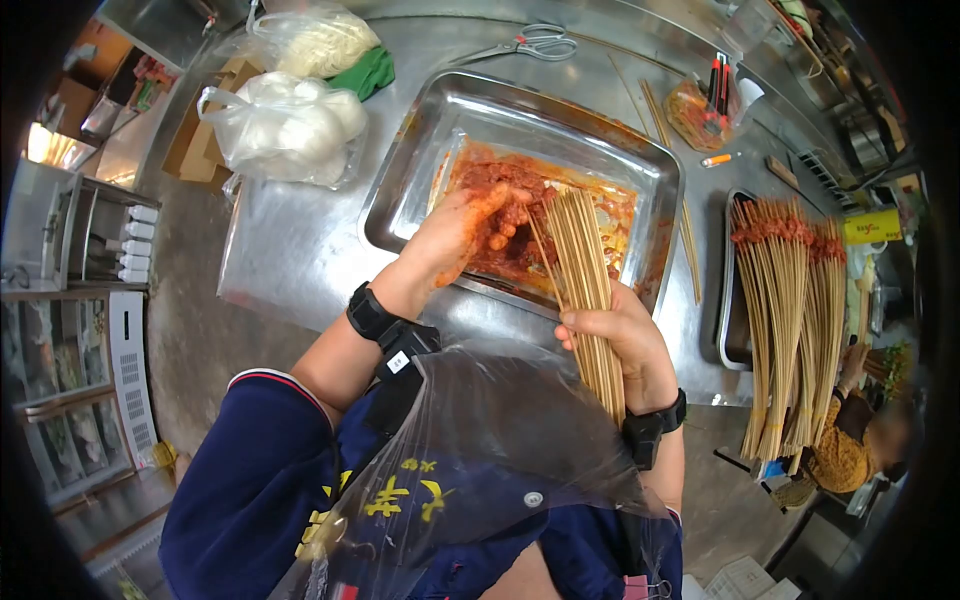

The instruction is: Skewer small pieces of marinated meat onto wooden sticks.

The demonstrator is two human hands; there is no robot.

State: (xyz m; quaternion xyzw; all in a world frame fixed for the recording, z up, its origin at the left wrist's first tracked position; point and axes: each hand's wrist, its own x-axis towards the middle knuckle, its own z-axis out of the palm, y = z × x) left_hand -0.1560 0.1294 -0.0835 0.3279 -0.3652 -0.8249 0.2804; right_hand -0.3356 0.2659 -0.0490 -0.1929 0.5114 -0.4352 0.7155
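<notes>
My right hand (635, 345) is wrapped around a thick bundle of bamboo skewers (587, 270), which slants up over a steel tray (440, 105). One skewer stands a little apart on the left side of the bundle, its tip close to my left fingers. My left hand (470, 228), smeared with red marinade, has its fingers curled over a piece of red marinated meat (518, 212). More of this meat (500, 170) lies in the tray under and beyond the hand. Red sauce coats the tray's bottom. The bundle's upper ends partly hide the tray.
To the right, a smaller tray (728, 340) holds many skewers with meat (775, 222) on their ends. Plastic bags of white food (290, 125), scissors (545, 42), loose skewers (690, 250) and an orange-capped pen (717, 160) surround the large tray. A person (850, 440) is at far right.
</notes>
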